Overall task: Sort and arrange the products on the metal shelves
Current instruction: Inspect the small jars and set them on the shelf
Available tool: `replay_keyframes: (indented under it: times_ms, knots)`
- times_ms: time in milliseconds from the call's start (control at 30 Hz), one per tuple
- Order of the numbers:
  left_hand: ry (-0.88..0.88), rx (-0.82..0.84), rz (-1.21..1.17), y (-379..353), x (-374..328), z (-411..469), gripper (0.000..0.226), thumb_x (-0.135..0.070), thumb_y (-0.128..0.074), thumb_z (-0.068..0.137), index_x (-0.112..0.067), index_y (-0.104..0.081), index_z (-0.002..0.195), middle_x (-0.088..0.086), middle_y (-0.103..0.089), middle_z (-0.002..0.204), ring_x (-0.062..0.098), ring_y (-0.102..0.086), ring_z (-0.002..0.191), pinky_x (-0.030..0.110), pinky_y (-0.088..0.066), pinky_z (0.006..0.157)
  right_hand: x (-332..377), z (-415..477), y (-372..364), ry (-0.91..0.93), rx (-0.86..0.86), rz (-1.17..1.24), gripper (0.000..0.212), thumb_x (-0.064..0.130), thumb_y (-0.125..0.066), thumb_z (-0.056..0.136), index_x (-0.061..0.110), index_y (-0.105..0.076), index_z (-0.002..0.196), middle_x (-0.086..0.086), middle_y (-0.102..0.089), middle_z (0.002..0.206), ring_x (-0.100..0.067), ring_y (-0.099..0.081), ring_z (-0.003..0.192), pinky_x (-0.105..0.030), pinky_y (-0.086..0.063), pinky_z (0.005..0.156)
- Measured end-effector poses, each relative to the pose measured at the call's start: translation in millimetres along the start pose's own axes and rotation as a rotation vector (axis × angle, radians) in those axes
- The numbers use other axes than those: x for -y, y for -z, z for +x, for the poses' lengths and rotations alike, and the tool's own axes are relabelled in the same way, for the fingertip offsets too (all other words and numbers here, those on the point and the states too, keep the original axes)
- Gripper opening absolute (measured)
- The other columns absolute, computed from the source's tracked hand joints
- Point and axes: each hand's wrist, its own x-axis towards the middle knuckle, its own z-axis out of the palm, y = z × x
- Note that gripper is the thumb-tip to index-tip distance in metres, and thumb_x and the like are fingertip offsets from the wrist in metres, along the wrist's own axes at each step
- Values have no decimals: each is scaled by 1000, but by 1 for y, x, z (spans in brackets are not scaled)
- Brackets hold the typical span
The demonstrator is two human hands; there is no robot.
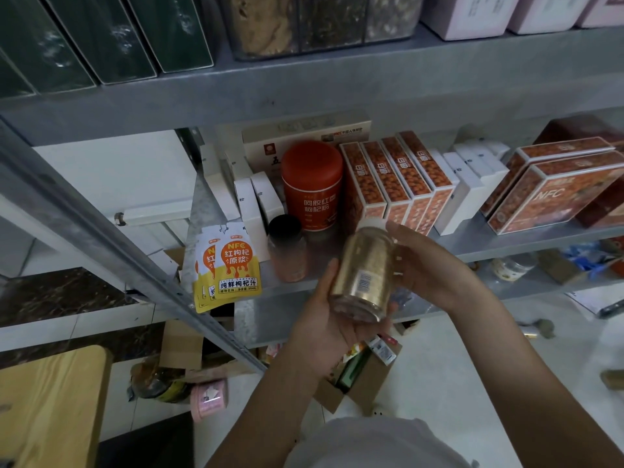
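A clear jar [366, 271] with a white lid and golden contents was held just in front of the middle metal shelf [506, 246], tilted, with the lid pointing far toward the shelf. It was cradled from below by the left hand [324, 319], and its upper side near the lid was gripped by the right hand [429, 265]; both hands were clamped on it. The jar had not yet been set down.

Step judged: orienting or checking the jar before shelving. The next move would likely call for the jar to be turned upright and pushed into the bare patch near the red canister [312, 187], between the dark-lidded bottle [287, 248] on the left and the orange boxes [395, 184] on the right. That gap looked tight, so the bottle could be knocked.

The NFC pouches [229, 265] were seen at the shelf's near left edge. Room further left was cut off by a slanted metal upright [135, 261]. A cardboard box [358, 376] lay on the floor below the hands.
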Motion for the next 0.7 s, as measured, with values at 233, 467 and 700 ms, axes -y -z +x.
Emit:
replay_keyframes:
  times_ms: [233,467,700]
  knots:
    - [23,111,-116,4,1,-3,73,-52,-55,82,5,-56,127,29,-62,117,39,-68,89,45,-59,74,-6,-1,-1,55,59,33,44,38,-70,80,10,-61,113,-13,-65,103,-28,-62,94,-34,-52,77]
    - [-540,-279,893,8,0,1,52,-50,-75,73,-33,-51,116,-6,-65,111,0,-67,91,21,-55,76,-5,-1,-13,286,-326,-302,26,38,-77,76,26,-66,96,7,-74,79,-6,-71,71,-18,-55,56]
    - [-383,-142,386,14,-9,-5,54,-39,-65,85,-9,-54,128,21,-63,125,36,-62,111,44,-55,86,13,-10,-3,223,-3,-193,52,51,-73,64,28,-68,111,-2,-75,101,-20,-72,93,-28,-58,70]
